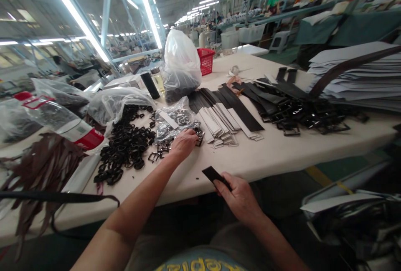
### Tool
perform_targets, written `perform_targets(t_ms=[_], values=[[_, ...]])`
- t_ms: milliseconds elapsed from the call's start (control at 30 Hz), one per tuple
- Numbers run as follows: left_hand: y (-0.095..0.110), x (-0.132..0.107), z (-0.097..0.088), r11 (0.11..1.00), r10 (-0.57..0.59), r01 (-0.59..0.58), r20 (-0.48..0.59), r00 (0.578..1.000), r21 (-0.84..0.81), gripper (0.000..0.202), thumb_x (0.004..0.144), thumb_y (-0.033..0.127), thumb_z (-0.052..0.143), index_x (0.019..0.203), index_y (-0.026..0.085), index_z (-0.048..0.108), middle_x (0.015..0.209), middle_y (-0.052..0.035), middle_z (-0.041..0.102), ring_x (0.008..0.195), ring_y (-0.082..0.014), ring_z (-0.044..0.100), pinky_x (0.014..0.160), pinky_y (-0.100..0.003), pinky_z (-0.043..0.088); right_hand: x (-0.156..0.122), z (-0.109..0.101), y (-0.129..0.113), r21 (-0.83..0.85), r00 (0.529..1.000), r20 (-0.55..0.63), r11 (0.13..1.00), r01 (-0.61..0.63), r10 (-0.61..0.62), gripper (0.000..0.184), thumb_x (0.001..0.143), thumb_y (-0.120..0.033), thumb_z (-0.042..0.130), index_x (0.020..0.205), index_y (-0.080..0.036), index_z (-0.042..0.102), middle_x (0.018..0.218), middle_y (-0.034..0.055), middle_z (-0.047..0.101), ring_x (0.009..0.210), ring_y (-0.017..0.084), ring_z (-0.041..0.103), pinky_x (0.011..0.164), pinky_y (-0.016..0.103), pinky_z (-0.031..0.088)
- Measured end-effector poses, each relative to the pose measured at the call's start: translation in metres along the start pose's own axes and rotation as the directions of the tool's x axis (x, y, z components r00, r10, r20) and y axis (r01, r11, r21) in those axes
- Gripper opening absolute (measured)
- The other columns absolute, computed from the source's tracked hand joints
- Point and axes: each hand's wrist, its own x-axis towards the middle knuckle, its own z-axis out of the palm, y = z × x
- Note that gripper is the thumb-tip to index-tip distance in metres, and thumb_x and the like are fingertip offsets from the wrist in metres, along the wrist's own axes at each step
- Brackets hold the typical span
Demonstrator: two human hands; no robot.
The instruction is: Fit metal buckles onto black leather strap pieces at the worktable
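Observation:
My right hand [236, 193] grips a short black strap piece [210, 174] near the table's front edge, thumb on top. My left hand [184, 143] reaches over the table with its fingers bent down at a dark metal buckle [199, 138]. Beside that hand lie more loose metal buckles [162, 149], in front of a clear plastic bag of buckles [175, 116]. To their left spreads a heap of small black loops [125, 145]. Black straps with white backing [216, 118] lie in rows beyond my hands. The underside of my left fingers is hidden.
Straps with buckles attached [300, 114] are piled on the right, before a stack of white sheets [354, 74]. A large plastic bag [181, 60], a red basket [206, 61] and a big bottle [70, 127] stand or lie farther back. Brown strips [40, 162] hang at left.

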Motion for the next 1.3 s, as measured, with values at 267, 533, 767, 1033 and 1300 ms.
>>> perform_targets(t_ms=[267, 533, 767, 1033, 1300], values=[[-0.004, -0.013, -0.003, 0.957, -0.078, 0.039, -0.126, 0.989, -0.288, 0.008, 0.079, 0.024, 0.07, 0.077, 0.023, 0.077, 0.092, -0.0068, 0.072, 0.08, -0.02, 0.065, 0.077, -0.032, 0.048, -0.001, -0.006, 0.004, 0.051, 0.999, -0.028, 0.998, -0.042, 0.043, 0.032, 0.095, -0.046, 0.046, 0.079, -0.021, 0.059, 0.068, 0.001, 0.067, 0.066, 0.018, 0.063, 0.064, 0.028, 0.041], [0.019, -0.047, -0.015, 0.331, -0.462, 0.245, 0.069, 0.884, -0.911, 0.021, 0.062, 0.033, 0.084, 0.066, 0.017, 0.072, 0.071, -0.0013, 0.067, 0.066, -0.0117, 0.058, 0.068, -0.026, 0.045, 0.002, -0.002, 0.002, 0.013, 0.996, -0.083, 0.999, -0.035, 0.036, 0.029, 0.095, -0.044, 0.048, 0.084, -0.021, 0.061, 0.067, -0.0002, 0.065, 0.067, 0.019, 0.063, 0.065, 0.028, 0.042], [0.04, -0.07, -0.018, 0.057, -0.566, 0.254, 0.178, 0.805, -0.966, 0.029, 0.06, 0.036, 0.085, 0.063, 0.016, 0.066, 0.055, 0.0034, 0.057, 0.051, -0.0076, 0.05, 0.052, -0.021, 0.039, -0.002, 0.0, -0.011, 0.012, 0.999, -0.032, 1.0, 0.016, -0.016, 0.027, 0.095, -0.039, 0.045, 0.08, -0.021, 0.058, 0.068, -0.0003, 0.064, 0.063, 0.016, 0.061, 0.063, 0.026, 0.043], [0.04, -0.073, -0.015, 0.007, -0.541, 0.281, 0.233, 0.808, -0.96, 0.032, 0.06, 0.039, 0.086, 0.065, 0.015, 0.065, 0.057, 0.002, 0.058, 0.051, -0.0075, 0.051, 0.05, -0.02, 0.041, -0.004, -0.002, -0.016, 0.054, 1.0, -0.002, 0.998, -0.028, 0.028, 0.027, 0.094, -0.038, 0.045, 0.076, -0.021, 0.056, 0.062, -0.002, 0.062, 0.053, 0.013, 0.06, 0.058, 0.025, 0.043], [0.047, -0.07, -0.007, -0.074, -0.534, 0.297, 0.289, 0.794, -0.952, 0.041, 0.055, 0.038, 0.089, 0.069, 0.016, 0.059, 0.057, 0.0044, 0.058, 0.048, -0.0075, 0.054, 0.049, -0.02, 0.045, -0.005, -0.009, -0.017, 0.091, 0.994, 0.054, 0.991, -0.101, 0.096, 0.03, 0.094, -0.044, 0.043, 0.082, -0.02, 0.058, 0.066, -0.001, 0.066, 0.051, 0.014, 0.061, 0.054, 0.023, 0.044]])
